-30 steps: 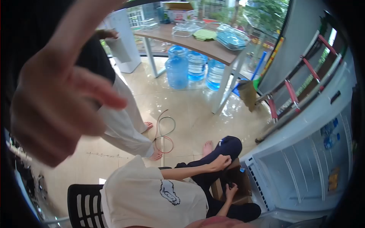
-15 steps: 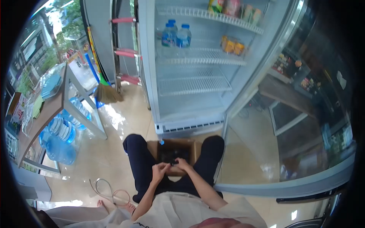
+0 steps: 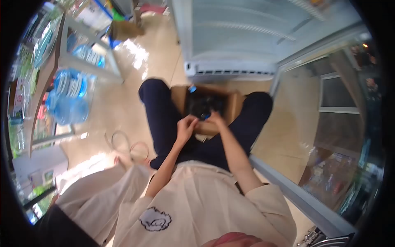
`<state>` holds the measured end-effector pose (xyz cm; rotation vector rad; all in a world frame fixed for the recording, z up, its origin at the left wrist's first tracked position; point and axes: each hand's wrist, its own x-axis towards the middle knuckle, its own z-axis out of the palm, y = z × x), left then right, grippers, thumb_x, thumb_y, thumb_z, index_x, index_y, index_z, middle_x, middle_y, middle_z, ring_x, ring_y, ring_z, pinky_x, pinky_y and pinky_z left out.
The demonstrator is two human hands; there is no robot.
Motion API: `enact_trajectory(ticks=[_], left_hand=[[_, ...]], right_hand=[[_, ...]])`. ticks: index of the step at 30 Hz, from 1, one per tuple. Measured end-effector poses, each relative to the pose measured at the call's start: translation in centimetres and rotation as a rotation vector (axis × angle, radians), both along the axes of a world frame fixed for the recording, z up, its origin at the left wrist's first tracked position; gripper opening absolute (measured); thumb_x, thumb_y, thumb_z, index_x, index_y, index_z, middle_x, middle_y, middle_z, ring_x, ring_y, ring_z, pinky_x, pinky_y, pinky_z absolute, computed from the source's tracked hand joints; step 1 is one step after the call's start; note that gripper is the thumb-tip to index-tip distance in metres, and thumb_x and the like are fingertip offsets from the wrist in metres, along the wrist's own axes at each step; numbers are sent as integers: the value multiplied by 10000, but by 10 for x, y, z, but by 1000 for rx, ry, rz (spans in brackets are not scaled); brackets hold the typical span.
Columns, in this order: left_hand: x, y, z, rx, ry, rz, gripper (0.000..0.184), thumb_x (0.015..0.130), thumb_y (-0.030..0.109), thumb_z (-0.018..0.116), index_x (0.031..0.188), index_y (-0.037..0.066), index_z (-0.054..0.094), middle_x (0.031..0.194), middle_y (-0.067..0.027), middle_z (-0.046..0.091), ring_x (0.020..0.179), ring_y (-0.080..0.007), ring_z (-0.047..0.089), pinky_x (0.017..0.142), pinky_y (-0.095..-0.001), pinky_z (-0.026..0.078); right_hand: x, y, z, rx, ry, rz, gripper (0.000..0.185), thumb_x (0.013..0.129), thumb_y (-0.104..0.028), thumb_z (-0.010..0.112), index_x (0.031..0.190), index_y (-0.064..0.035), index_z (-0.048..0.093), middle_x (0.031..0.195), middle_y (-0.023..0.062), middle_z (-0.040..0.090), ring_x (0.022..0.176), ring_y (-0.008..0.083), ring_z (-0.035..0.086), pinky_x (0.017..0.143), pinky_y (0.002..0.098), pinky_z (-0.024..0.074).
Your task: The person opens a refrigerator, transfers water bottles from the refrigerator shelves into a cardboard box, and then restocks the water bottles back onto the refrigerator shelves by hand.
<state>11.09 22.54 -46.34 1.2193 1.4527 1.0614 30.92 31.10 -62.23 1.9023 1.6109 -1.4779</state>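
Observation:
A cardboard box [image 3: 234, 108] stands on the floor between my knees, with dark items inside that are too blurred to name. My left hand [image 3: 187, 125] is at the box's near edge, its fingers pinched together; what they hold, if anything, is too small to tell. Beside it, my right hand [image 3: 214, 118] reaches over the near side of the box, fingers closed around something small and dark with a bit of blue. A small blue piece [image 3: 192, 88] shows at the box's far left corner.
An open fridge [image 3: 230, 68] stands beyond the box, its glass door [image 3: 300, 193] along the right. On the left are a table [image 3: 61, 45], large water bottles [image 3: 72, 109] and a broom [image 3: 125, 29]. A looped hose [image 3: 139, 145] lies near another person's light trousers [image 3: 103, 185].
The view has swung from the table and the other person to the fridge, then tilted down toward the box. My right hand has moved a little further over the box.

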Motion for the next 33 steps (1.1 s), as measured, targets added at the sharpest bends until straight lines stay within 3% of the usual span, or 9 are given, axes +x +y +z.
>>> enact_trajectory(ticks=[3,6,14,17,21,23,24,30,33], left_hand=[[9,3,-1,-157,-104,32,158,966,102,651,963,-41,716,741,-72,712,698,-97,682,668,-268,552],[10,9,13,-209,63,-9,150,927,105,702,935,-44,722,724,-95,720,667,-104,685,636,-273,548],[18,28,0,-173,191,77,266,914,166,732,757,-21,627,674,-93,685,586,-98,635,533,-267,483],[22,33,4,-172,289,24,303,920,174,719,735,-13,571,623,-104,602,541,-180,582,538,-333,459],[20,47,-6,28,599,-194,291,907,166,705,737,-17,555,707,-140,561,682,-340,559,626,-449,455],[18,54,-35,36,643,-241,246,898,137,690,759,-16,555,780,-161,564,759,-402,537,679,-501,445],[17,56,-50,-78,677,-288,93,907,52,618,925,-27,572,985,-209,588,898,-441,570,749,-520,468],[12,84,-151,-262,692,-402,612,845,-16,543,1433,-43,375,1422,-275,450,1217,-462,528,1008,-454,485],[-3,96,-239,380,975,-463,654,863,43,513,1486,-39,332,1478,-274,409,1240,-455,522,1060,-463,454]], right_hand=[[-8,5,-18,-38,-33,-6,1187,646,-345,855,1596,-147,170,1606,295,169,1472,431,267,1174,462,344],[-15,3,-14,36,7,-101,1079,705,-325,828,1583,-123,235,1558,314,291,1471,404,282,1208,427,281],[-24,14,-42,-36,16,7,977,756,-295,797,1561,-104,278,1578,255,304,1466,370,312,1200,404,298],[-25,14,-59,-40,-17,25,917,765,-290,785,1531,-83,326,1570,242,326,1457,355,334,1188,411,320],[-33,20,-73,-119,-112,119,825,775,-250,772,1476,-40,392,1545,252,358,1437,366,362,1171,425,351],[-36,10,-107,-63,-124,216,810,796,-223,759,1484,-43,370,1559,291,275,1392,398,418,1131,446,411],[-36,8,-119,-33,-132,264,804,806,-210,753,1487,-45,360,1566,311,234,1370,414,446,1111,457,441],[-39,17,-81,11,-149,125,873,796,-220,772,1508,-24,305,1499,378,301,1241,433,569,1016,459,526],[-43,23,-26,45,-136,74,812,779,-216,747,1465,-13,363,1460,332,397,1262,444,535,1049,485,488]])
